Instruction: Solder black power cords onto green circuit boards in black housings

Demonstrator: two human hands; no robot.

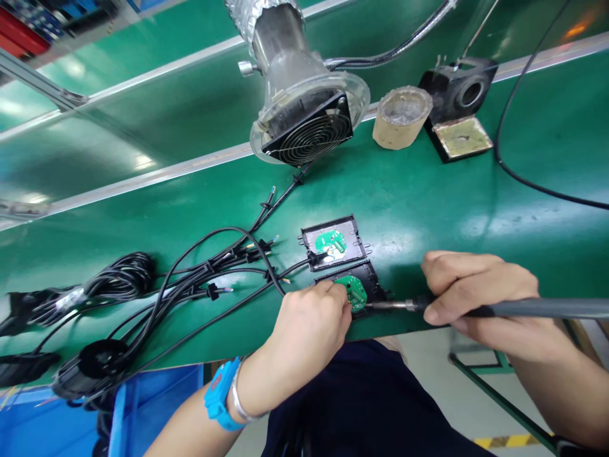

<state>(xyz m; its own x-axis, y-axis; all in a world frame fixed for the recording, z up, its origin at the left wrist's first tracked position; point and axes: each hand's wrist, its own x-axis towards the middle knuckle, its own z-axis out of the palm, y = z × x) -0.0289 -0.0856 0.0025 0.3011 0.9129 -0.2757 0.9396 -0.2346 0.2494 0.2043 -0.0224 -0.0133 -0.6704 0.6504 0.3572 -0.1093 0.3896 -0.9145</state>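
Observation:
My right hand (480, 298) grips a soldering iron (509, 309) with a dark handle, held nearly level. Its metal tip reaches a round green circuit board (356, 291) lying in the nearer black plastic case half (370, 274). Over the left side of that board, my left hand (311, 324) is closed, its fingertips bent down and partly hidden. Into this hand runs a black cable (238, 229), and its end is out of sight. Just beyond lies a second case half (351, 230) with another green board (329, 240) and a cable entering its left side.
Black cables (204, 270) with stripped ends spread across the left of the green bench (457, 209). A fume extractor (309, 130) overhangs the middle. A round pot (402, 117) and an iron stand (457, 95) are at the back right. Blue bins (159, 387) sit below the front edge.

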